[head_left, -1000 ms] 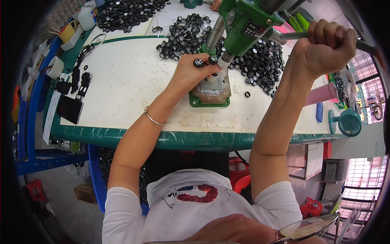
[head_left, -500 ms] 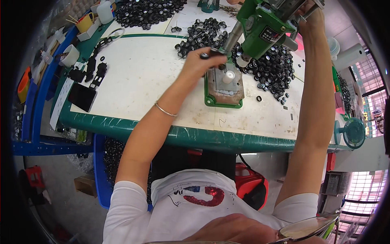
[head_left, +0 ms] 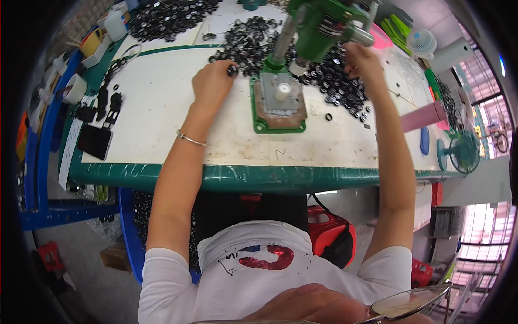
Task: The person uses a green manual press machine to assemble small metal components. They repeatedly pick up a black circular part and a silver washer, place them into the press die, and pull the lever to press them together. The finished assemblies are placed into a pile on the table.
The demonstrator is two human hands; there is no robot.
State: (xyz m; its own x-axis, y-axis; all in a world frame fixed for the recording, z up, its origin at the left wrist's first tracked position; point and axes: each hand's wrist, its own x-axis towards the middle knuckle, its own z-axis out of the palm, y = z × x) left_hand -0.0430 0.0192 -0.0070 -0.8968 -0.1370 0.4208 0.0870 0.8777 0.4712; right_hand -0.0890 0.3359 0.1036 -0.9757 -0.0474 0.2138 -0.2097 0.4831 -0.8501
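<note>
A green hand press [head_left: 322,26] stands on its green base plate [head_left: 278,127] at the middle of the white table [head_left: 162,135], with a small white die [head_left: 281,92] on the base. My left hand [head_left: 212,85] rests on the table left of the base and pinches a small black ring part [head_left: 232,70] at its fingertips. My right hand [head_left: 362,63] lies to the right of the press head, just below the press lever [head_left: 360,35], over a heap of black ring parts [head_left: 340,86]. Its fingers are turned away, so I cannot see their grip.
More black parts [head_left: 245,40] are piled behind the press. One loose ring [head_left: 328,116] lies right of the base. A black phone [head_left: 94,141] and tape rolls [head_left: 75,88] sit at the left edge. A pink cylinder [head_left: 426,116] and a teal fan [head_left: 458,151] are at the right.
My right hand has let go of the raised press lever and come down beside the press head. My left hand has drawn back from the die to the left, with a black part.
</note>
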